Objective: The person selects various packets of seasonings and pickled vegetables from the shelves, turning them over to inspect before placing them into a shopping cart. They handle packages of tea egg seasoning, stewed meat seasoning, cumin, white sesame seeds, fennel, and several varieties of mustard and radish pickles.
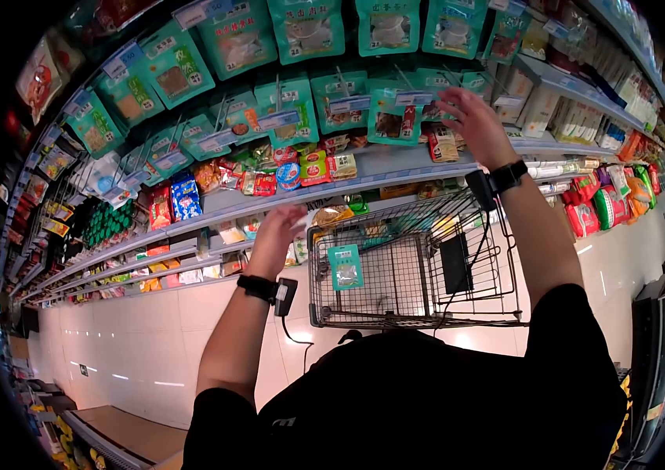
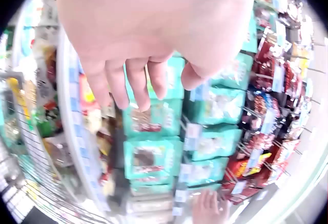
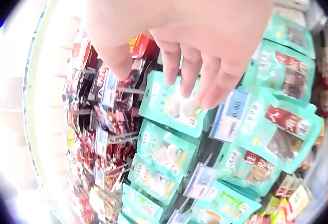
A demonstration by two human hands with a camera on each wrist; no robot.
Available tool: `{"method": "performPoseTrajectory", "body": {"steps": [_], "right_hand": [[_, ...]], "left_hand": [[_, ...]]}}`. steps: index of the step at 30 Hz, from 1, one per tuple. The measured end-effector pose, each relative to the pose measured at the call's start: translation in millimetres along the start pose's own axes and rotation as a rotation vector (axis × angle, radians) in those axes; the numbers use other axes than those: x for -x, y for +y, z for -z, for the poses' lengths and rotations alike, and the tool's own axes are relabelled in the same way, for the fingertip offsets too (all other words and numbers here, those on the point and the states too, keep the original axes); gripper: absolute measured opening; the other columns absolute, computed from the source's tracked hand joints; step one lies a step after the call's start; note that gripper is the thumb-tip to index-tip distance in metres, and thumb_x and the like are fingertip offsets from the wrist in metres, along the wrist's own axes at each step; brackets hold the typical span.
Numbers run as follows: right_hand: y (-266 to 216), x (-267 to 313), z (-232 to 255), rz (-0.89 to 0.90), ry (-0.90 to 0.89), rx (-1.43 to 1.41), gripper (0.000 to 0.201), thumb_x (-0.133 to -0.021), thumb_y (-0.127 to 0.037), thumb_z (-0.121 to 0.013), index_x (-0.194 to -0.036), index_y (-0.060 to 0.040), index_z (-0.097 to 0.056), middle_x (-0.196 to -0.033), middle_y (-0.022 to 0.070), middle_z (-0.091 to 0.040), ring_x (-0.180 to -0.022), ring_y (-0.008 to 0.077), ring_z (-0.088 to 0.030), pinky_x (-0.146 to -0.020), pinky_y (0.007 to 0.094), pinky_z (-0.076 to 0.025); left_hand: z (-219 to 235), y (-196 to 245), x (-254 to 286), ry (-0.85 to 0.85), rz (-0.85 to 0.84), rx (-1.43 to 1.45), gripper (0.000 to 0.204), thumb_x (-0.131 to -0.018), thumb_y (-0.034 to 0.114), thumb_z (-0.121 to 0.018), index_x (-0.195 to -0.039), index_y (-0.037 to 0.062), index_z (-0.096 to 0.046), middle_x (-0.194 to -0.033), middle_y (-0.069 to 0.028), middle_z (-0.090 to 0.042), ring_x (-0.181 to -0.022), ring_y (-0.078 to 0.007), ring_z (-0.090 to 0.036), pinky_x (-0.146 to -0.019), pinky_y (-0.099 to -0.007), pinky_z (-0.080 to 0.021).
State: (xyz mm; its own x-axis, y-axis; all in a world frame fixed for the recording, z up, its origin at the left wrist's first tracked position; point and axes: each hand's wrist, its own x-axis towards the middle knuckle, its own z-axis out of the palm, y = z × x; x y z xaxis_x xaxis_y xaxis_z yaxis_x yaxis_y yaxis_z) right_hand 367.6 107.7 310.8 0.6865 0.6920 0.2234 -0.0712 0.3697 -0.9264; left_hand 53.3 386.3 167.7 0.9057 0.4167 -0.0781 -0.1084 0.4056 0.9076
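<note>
My right hand [image 1: 475, 129] is raised to the hanging rows of teal snack packets. In the right wrist view its loosely bent fingers overlap a teal packet [image 3: 171, 111] with a clear window, and nothing shows in its grasp. Lower and to the left, my left hand [image 1: 273, 241] hovers before the shelf edge, fingers relaxed and holding nothing. The left wrist view has more teal packets [image 2: 148, 157] beyond its fingertips. One teal packet [image 1: 346, 267] lies inside the wire shopping cart [image 1: 418, 323], which stands between my forearms.
Price tags [image 3: 230, 114] stick out on hooks among the packets. Below them a shelf [image 1: 395, 163] carries small coloured packs, including a blue round tub [image 1: 288, 176]. Dark red packets [image 3: 84, 147] hang farther along. Tiled floor [image 1: 128, 345] stretches behind the cart's left side.
</note>
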Motion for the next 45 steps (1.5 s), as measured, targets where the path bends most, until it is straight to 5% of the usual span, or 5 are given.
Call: {"method": "performPoseTrajectory", "body": {"steps": [6,17,27,33,45], "right_hand": [[-40,-106,-6,0.091,-0.024,0.118,0.071,-0.091,-0.042,-0.053,-0.145,-0.0062,-0.023,-0.148,0.0146,-0.025,-0.135,0.0300,-0.028,-0.105,0.0414,-0.032],[0,-167,1,0.136,0.121,0.411,0.074,-0.093,-0.055,-0.039,-0.143,-0.0031,-0.025,-0.144,0.0158,-0.033,-0.132,0.0271,-0.031,-0.104,0.0385,-0.029],[-25,-123,-12,0.225,0.195,0.519,0.031,-0.093,-0.030,-0.052,-0.097,0.0006,-0.056,-0.072,-0.0008,-0.050,-0.064,0.0099,-0.042,-0.058,0.0275,-0.036],[-43,-25,-60,0.051,0.226,0.340,0.024,-0.096,-0.028,-0.050,-0.094,-0.0059,-0.058,-0.073,-0.0047,-0.050,-0.060,0.0042,-0.041,-0.049,0.0213,-0.033],[-15,99,-126,0.116,0.171,0.342,0.022,-0.097,-0.030,-0.050,-0.094,-0.0095,-0.058,-0.073,-0.0066,-0.053,-0.057,0.0023,-0.045,-0.049,0.0188,-0.036]], "left_hand": [[-152,141,-125,-0.198,-0.325,-0.185,0.046,-0.091,0.022,-0.050,-0.131,0.0021,-0.039,-0.132,-0.0120,-0.045,-0.124,-0.0273,-0.043,-0.102,-0.0411,-0.035],[-227,147,-256,-0.030,-0.273,-0.449,0.079,-0.085,0.026,-0.057,-0.147,0.0037,-0.013,-0.146,-0.0159,-0.028,-0.134,-0.0276,-0.028,-0.110,-0.0392,-0.020],[-246,151,-204,0.176,-0.477,-0.771,0.064,-0.087,0.022,-0.060,-0.136,-0.0032,-0.027,-0.126,-0.0218,-0.047,-0.113,-0.0271,-0.048,-0.091,-0.0360,-0.041],[-234,137,-124,0.091,-0.649,-0.745,0.045,-0.090,0.012,-0.052,-0.125,-0.0068,-0.031,-0.112,-0.0286,-0.055,-0.104,-0.0393,-0.057,-0.084,-0.0419,-0.046],[-183,114,-2,-0.149,-0.416,-0.370,0.026,-0.096,0.013,-0.050,-0.119,0.0003,-0.047,-0.113,-0.0089,-0.058,-0.100,-0.0144,-0.055,-0.086,-0.0289,-0.044]]}}
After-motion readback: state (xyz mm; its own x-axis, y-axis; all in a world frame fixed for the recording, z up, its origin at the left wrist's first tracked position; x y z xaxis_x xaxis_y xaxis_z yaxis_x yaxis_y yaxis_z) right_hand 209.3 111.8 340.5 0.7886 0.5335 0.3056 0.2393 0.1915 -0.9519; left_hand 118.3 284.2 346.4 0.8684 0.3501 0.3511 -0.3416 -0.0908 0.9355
